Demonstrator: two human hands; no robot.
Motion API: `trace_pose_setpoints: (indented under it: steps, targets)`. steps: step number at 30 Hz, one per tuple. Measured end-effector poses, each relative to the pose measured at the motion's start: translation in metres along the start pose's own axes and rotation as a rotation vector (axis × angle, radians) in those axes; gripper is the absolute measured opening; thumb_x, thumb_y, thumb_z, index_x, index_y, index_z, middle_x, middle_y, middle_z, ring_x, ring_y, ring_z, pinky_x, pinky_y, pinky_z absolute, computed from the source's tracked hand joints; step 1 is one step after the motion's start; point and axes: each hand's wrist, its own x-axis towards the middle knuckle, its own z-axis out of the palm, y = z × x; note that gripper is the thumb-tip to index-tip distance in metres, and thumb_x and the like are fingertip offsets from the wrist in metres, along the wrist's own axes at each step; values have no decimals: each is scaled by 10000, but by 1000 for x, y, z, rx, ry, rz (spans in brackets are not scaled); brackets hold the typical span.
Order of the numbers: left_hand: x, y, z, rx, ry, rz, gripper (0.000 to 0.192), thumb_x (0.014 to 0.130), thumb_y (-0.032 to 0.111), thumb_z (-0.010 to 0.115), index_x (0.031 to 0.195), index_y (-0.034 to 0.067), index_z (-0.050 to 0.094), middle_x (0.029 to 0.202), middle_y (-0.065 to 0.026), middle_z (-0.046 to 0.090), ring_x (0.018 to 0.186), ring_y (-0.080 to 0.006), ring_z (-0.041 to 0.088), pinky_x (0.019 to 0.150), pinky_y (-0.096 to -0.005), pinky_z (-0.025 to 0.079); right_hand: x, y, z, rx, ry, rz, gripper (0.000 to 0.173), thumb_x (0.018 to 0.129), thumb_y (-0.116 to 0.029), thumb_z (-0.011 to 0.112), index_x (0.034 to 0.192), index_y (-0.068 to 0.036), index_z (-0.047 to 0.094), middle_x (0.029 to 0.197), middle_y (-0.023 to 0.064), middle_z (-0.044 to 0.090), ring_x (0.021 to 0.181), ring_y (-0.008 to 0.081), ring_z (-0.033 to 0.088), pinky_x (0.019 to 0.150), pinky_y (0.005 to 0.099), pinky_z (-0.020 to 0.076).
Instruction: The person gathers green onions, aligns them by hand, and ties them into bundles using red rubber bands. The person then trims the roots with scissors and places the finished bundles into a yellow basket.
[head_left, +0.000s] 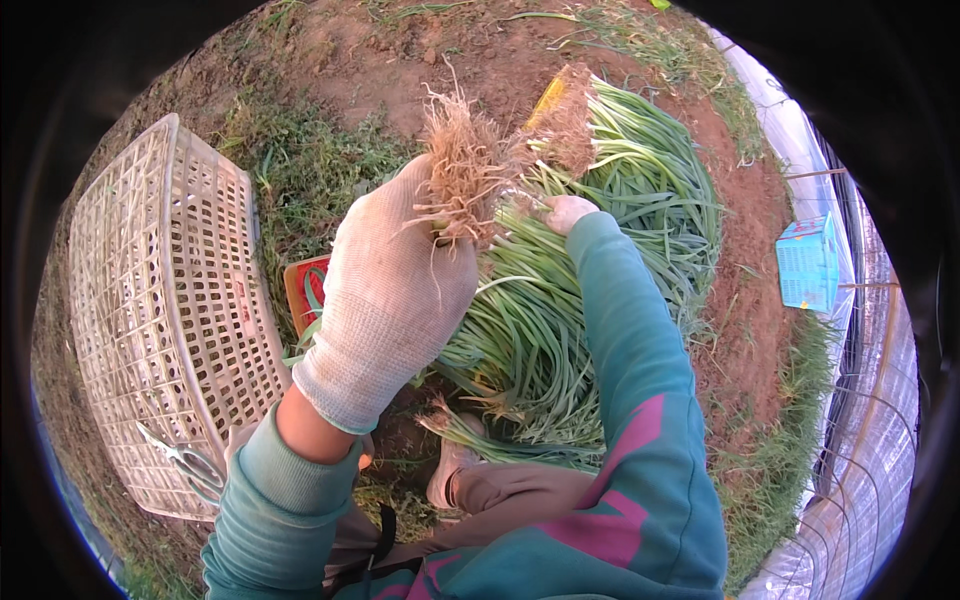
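Observation:
My left hand (390, 292), in a whitish knit glove, is raised close to the camera. It is closed around a bunch of scallion-like plants, whose tan, stringy roots (465, 165) stick up past the fingers. The glove hides most of that bunch's stalks. My right hand (571, 214), also gloved, reaches into a large heap of the same green plants (525, 315) and touches stalks near their white ends. Its fingertips are partly hidden among them. Further stalks (645, 150) lie with their roots towards a yellow edge (546, 101). A small loose bunch (480, 439) rests by my shoe.
A white plastic lattice crate (172, 315) stands at left, with scissors (187, 461) at its near end. A red object (304, 292) sits partly behind my left hand. A blue basket (808, 262) is at right, beside plastic sheeting (870, 390). Pulled weeds (307, 165) cover some soil.

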Motion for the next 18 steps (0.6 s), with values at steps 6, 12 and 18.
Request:
trace_pose_setpoints:
  steps: [6,12,18]
  targets:
    - [-9,0,-7,-44,21,7,228,802,18,554,1020,18,617,832,-208,646,828,-423,637,701,-430,516,-86,-29,-1,267,540,149,213,866,-304,659,1028,-167,666,987,143,694,970,365,642,823,474,509]
    - [-12,-10,-9,-115,55,2,251,807,5,541,1046,8,616,844,-203,652,812,-404,648,701,-416,520,-136,-46,22,347,739,23,186,853,-200,642,1029,-142,620,925,151,614,931,372,617,807,470,489]
    - [-17,-3,-13,-76,78,54,214,828,6,542,1028,5,616,838,-199,652,808,-391,651,696,-407,520,-98,-6,0,714,439,-121,488,982,-480,539,1128,-37,682,1066,160,694,985,265,625,940,372,452]
